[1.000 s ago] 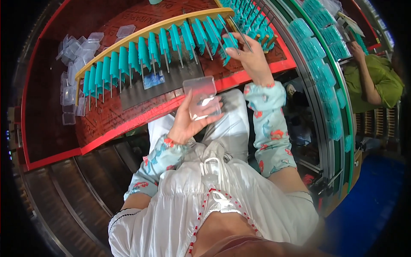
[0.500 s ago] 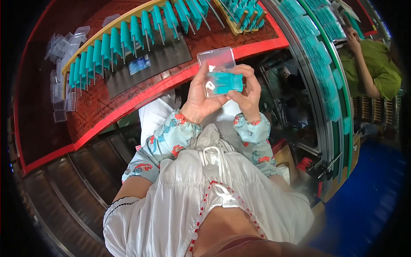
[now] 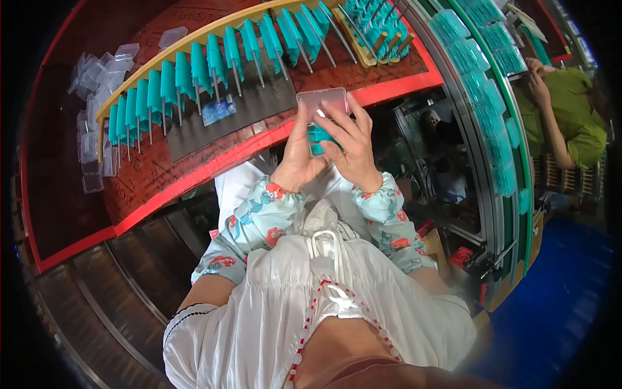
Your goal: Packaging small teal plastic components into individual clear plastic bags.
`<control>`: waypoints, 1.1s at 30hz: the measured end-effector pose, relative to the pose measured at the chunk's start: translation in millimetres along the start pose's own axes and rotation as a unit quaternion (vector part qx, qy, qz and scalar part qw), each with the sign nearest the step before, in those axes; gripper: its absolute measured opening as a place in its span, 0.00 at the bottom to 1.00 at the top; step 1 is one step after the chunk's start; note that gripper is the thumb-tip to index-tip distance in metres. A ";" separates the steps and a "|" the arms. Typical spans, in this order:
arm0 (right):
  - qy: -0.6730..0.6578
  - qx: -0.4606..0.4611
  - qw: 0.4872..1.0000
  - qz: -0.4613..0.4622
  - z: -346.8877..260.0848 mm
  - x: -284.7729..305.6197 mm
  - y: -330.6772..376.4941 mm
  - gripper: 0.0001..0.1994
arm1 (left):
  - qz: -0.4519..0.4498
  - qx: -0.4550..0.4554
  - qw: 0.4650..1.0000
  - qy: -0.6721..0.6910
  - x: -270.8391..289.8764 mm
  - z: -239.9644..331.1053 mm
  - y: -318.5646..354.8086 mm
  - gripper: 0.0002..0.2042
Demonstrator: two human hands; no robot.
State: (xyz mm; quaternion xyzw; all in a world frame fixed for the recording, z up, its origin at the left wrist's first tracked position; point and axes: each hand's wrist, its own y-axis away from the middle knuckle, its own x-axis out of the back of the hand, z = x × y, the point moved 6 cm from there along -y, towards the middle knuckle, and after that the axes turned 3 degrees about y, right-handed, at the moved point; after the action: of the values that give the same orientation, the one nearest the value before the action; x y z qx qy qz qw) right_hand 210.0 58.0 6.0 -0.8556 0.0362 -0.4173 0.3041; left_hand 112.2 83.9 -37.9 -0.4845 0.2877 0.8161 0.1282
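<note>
My left hand (image 3: pixel 295 159) and my right hand (image 3: pixel 353 146) meet above my lap, both around a small clear plastic box (image 3: pixel 321 102) with its lid up. A teal piece (image 3: pixel 317 137) sits inside the box between my palms. My right fingers press over the box's front. Beyond my hands, a row of teal pieces on thin metal pins (image 3: pixel 214 65) stands along a curved wooden rail (image 3: pixel 129 87) on the red-edged table (image 3: pixel 194 175).
A heap of empty clear boxes (image 3: pixel 97 84) lies at the table's far left. A wooden tray of teal pieces (image 3: pixel 379 29) sits at the back right. A conveyor carrying filled teal boxes (image 3: pixel 486 91) curves down the right side. Another person in green (image 3: pixel 570 123) sits beyond it.
A second ago my right hand reached to the teal pieces on the rail while my left held the empty box. Both hands then came together on the box, now with teal inside.
</note>
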 end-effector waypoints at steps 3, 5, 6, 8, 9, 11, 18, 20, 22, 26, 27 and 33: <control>-0.082 0.003 0.997 0.014 3.7 -2.4 -10.7 0.20 | -0.006 0.032 0.993 0.110 2.2 6.5 1.3 0.27; -0.162 -0.013 0.983 0.091 14.5 7.2 -30.8 0.14 | -0.018 0.057 0.994 0.096 9.3 13.4 1.2 0.28; -0.281 -0.115 0.945 0.124 26.6 6.8 -51.6 0.14 | -0.025 0.086 0.993 0.082 13.9 12.5 2.5 0.29; -0.448 -0.203 0.855 0.162 55.1 -6.1 -90.5 0.14 | -0.019 0.079 0.994 0.077 15.7 11.8 4.3 0.30; -0.508 -0.189 0.823 0.169 69.0 -15.1 -109.3 0.15 | -0.016 0.089 0.992 0.083 17.0 10.6 6.7 0.33; -0.401 -0.104 0.896 0.160 76.2 -8.1 -131.7 0.17 | -0.015 0.101 0.991 0.084 14.6 13.2 6.8 0.37; -0.570 -0.155 0.799 0.117 79.1 -25.2 -150.2 0.14 | 0.015 0.101 0.990 0.100 26.4 18.4 28.9 0.42; -0.465 -0.090 0.876 0.096 79.1 -11.7 -144.0 0.15 | 0.019 0.083 0.995 0.056 23.6 19.9 24.4 0.42; -0.540 -0.215 0.810 0.079 75.2 -4.4 -118.8 0.21 | 0.010 0.081 0.995 0.058 20.6 20.5 21.5 0.41; -0.487 -0.185 0.853 -0.018 32.4 33.9 -55.9 0.23 | 0.000 0.090 0.994 0.055 10.0 14.8 16.5 0.43; -0.438 -0.175 0.880 -0.058 18.4 41.5 -51.3 0.22 | -0.014 0.097 0.994 0.052 -0.9 12.3 19.4 0.41; -0.031 0.005 0.988 -0.153 -39.5 26.6 -32.5 0.25 | 0.002 0.105 0.993 0.054 2.2 -9.2 20.1 0.37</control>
State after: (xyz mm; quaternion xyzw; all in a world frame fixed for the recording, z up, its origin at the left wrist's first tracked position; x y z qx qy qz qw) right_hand 192.0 56.7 60.8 -0.8623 -0.1062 -0.4320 0.2418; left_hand 107.9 62.2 -36.2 -0.5111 0.3794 0.7543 0.1608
